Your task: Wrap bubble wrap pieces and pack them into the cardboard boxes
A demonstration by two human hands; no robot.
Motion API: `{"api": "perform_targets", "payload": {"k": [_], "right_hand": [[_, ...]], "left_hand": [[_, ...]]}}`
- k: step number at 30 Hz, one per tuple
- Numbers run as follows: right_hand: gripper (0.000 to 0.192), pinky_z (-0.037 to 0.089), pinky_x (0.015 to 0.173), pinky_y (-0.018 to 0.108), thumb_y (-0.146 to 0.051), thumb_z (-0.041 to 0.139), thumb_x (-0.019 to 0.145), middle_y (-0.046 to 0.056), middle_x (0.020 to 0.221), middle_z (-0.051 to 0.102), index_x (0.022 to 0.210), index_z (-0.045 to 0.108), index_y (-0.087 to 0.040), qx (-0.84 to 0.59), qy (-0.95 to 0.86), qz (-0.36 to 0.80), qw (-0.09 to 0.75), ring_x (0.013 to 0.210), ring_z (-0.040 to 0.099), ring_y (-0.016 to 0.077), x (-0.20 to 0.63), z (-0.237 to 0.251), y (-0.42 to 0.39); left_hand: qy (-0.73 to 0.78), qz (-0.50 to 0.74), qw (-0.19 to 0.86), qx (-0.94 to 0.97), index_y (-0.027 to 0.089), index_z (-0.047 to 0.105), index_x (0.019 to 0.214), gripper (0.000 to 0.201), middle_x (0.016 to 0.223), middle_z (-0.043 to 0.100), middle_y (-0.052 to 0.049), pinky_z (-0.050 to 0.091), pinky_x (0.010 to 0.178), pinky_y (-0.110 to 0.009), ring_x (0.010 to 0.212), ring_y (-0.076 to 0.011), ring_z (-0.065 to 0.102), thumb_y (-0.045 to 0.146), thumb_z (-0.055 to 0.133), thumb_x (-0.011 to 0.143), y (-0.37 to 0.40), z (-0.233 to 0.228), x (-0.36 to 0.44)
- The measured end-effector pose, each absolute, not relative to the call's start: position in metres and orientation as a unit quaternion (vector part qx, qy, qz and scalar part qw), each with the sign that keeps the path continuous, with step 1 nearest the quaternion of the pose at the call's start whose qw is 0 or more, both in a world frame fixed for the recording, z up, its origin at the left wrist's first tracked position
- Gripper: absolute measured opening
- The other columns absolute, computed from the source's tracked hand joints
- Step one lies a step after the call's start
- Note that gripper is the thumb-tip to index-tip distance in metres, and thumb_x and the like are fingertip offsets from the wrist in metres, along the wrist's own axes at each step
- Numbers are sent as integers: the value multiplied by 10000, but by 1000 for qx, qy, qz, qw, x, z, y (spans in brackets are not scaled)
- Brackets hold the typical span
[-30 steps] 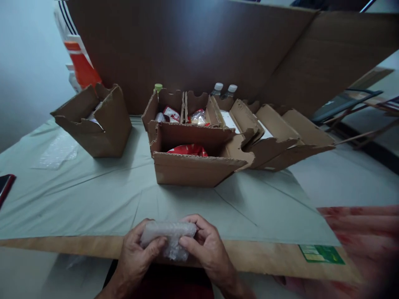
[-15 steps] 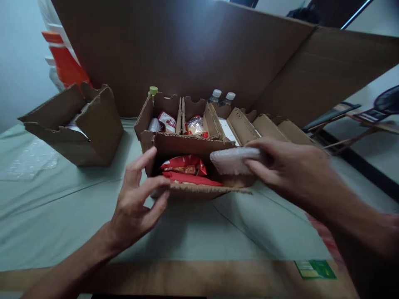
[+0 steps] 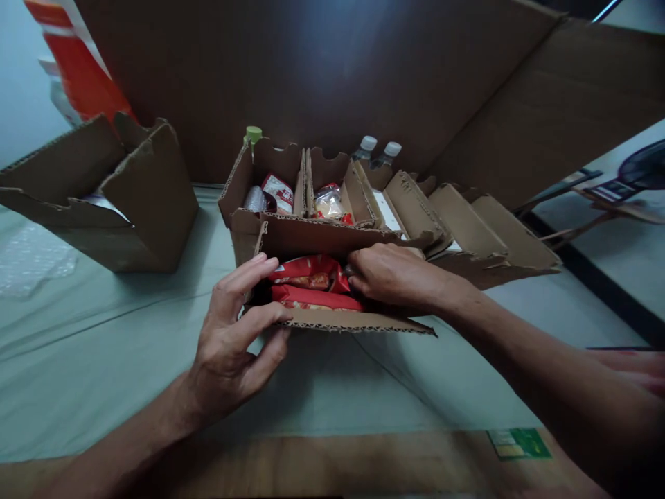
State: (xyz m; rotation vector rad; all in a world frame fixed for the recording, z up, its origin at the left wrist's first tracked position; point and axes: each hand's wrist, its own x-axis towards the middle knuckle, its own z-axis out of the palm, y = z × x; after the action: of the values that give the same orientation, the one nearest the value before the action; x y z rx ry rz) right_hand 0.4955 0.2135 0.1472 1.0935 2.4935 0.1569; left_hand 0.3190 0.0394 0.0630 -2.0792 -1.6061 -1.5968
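In the head view, my left hand (image 3: 228,339) is at the left end of the front cardboard box (image 3: 358,322). Its upper fingers reach inside the left wall, and the lower ones grip the front wall's edge. Two red food packets (image 3: 312,270) lie inside this box, one behind the other. My right hand (image 3: 382,274) is down in the right part of the box with its fingers curled beside the packets. Whatever it holds is hidden under the hand.
Behind stands a row of cardboard bins (image 3: 278,156) holding packaged food. Two white-capped bottles (image 3: 367,145) and a green cap (image 3: 253,133) show behind them. A separate cardboard box (image 3: 156,208) and bubble wrap (image 3: 36,256) are at left; a green packet (image 3: 519,443) lies at the front edge.
My right hand has moved left and down into the front box; the bubble-wrapped flat item it held is now out of sight. My left fingers have closed onto the box edge.
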Motion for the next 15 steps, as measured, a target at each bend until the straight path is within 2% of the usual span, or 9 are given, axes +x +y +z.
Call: {"api": "perform_targets", "payload": {"k": [5,9,11,13,15], "right_hand": [[155,509,704,342,-231,647,838,132,771,774,801,788,-178,377,905,22,197,778,741,260,494,132,214],[119,517,782,369,-196,680,824,154,866,789,841,791,-156,391,903,22,178,869,751,289,489,133,211],[155,515,801,385,-197,677,844,166,967,789,934,790,-143,390,907,31,154,923,744,307,497,145,206],[245,514,809,384,-231,668,876,156,1090,777,1084,767,-149,386,918,49,72,975,729,307,517,163,195],[297,511,792,354,-291,650,912,116,1126,773,1171,739,-176,388,916,66,-80,937,719,260,551,177,178]], "left_hand": [[-518,-525,38,-674,248,657,1014,212,1477,541,-81,466,1153,-564,1405,-327,522,94,633,869,40,62,320],[-509,-527,50,-678,232,664,1000,196,1481,534,-86,458,1163,-533,1400,-315,525,86,646,872,43,62,323],[-514,-525,59,-676,236,671,1026,203,1503,516,-84,460,1159,-520,1408,-312,516,94,661,881,42,64,325],[-529,-526,70,-662,264,657,1186,337,1559,466,-85,434,1177,-527,1449,-320,468,134,711,880,36,65,325],[-546,-546,77,-631,317,540,1419,629,1622,394,-86,388,1206,-556,1498,-335,396,193,781,851,25,62,322]]}}
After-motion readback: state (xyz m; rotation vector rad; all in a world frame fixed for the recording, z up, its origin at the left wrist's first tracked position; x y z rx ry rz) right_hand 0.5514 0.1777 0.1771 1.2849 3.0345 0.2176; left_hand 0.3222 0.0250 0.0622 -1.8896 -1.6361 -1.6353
